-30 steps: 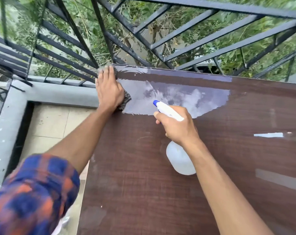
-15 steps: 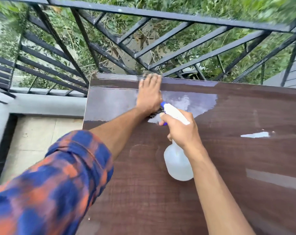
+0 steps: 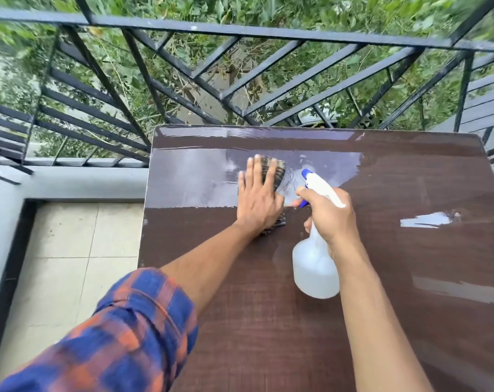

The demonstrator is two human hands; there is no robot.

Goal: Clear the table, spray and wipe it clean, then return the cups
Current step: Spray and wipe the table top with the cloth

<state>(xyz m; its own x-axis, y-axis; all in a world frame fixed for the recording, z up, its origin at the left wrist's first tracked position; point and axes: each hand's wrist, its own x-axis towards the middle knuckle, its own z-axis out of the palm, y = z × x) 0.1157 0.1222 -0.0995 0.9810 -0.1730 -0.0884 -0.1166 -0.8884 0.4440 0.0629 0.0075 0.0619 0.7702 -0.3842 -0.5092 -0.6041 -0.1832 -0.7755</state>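
Note:
A dark brown wooden table (image 3: 268, 321) fills the middle of the view, its far part shiny and wet. My left hand (image 3: 258, 199) lies flat with straight fingers on a dark checked cloth (image 3: 275, 171), pressing it onto the wet patch. My right hand (image 3: 329, 219) grips the neck of a translucent spray bottle (image 3: 315, 267) with a white head and blue nozzle, held just above the table, nozzle pointing toward the far edge beside the cloth. No cups are in view.
A black metal railing (image 3: 240, 32) runs close behind the table's far edge, with green bushes beyond it. A grey concrete curb (image 3: 70, 182) and pale floor tiles (image 3: 70, 264) lie to the left of the table.
My left hand has slid the cloth from the table's far left corner toward the middle, then back from the far edge. The right hand with the bottle has stayed nearly in place.

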